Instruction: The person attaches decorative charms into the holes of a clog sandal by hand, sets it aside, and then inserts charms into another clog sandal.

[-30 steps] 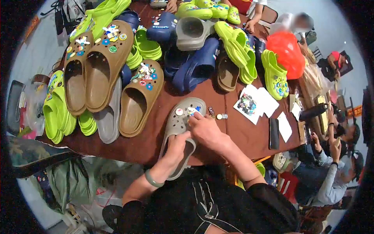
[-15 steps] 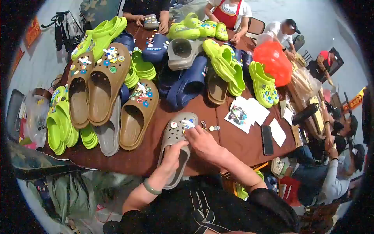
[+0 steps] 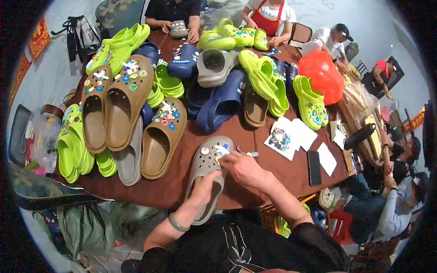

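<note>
A grey clog (image 3: 199, 157) lies at the table's front edge, its toe pointing away from me. My left hand (image 3: 203, 189) grips it, the fingers reaching into the foot opening and the thumb along the upper. Over the toe's right side, my right hand (image 3: 243, 169) pinches at a small shoe charm (image 3: 221, 158), partly hidden by the fingertips. A blue and white charm (image 3: 222, 149) and a round white charm (image 3: 205, 150) sit on the toe. Just beyond my right hand lie several loose charms (image 3: 240, 151).
Brown clogs (image 3: 164, 136), lime clogs (image 3: 73, 145) and navy clogs (image 3: 221, 100) are piled across the table. To the right are printed sheets (image 3: 282, 139), a phone (image 3: 314, 168) and a red bag (image 3: 321, 75). Other people sit around, one holding a grey clog (image 3: 179, 29).
The whole view has shifted slightly down. My right hand stays at the toe, its fingers a little more curled; my left hand keeps hold of the clog.
</note>
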`<state>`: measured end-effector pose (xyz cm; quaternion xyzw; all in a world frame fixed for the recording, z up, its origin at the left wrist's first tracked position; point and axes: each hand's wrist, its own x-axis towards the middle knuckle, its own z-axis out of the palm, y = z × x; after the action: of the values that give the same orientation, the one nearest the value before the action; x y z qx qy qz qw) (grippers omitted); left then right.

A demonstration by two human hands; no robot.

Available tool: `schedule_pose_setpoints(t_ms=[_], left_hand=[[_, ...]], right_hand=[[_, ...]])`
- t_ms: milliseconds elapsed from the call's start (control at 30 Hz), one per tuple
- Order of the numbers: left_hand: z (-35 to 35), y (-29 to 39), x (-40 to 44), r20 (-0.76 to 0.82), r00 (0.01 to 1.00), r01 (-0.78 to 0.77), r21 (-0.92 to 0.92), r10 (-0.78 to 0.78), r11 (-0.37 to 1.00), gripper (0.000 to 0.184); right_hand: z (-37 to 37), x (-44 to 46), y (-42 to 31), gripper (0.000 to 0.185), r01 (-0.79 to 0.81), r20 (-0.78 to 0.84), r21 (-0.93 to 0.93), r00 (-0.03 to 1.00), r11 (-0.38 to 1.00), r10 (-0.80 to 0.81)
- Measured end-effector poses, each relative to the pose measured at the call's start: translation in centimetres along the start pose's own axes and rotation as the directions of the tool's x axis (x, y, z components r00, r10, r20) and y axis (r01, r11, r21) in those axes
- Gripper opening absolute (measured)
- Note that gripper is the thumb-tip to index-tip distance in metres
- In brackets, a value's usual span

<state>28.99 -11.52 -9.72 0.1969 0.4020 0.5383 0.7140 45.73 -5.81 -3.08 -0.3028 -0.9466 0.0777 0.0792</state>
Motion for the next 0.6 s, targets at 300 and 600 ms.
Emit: schedule_pose_setpoints(t_ms=[300,600], left_hand=[[1.3,1.0,-1.1,-0.058,0.998,0.03,0.068,-0.026,0.997,0.032],[0.5,0.8,-0.3,0.013,1.0,0.01,-0.023,-0.01,1.0,0.031]], right_hand=[[1.3,2.9,1.6,0.013,0.098,0.143,0.002,0.985,0.995,-0.098],[0.8,2.9,-0.1,0.013,0.054,0.034,-0.027,0.998,0.998,-0.053]])
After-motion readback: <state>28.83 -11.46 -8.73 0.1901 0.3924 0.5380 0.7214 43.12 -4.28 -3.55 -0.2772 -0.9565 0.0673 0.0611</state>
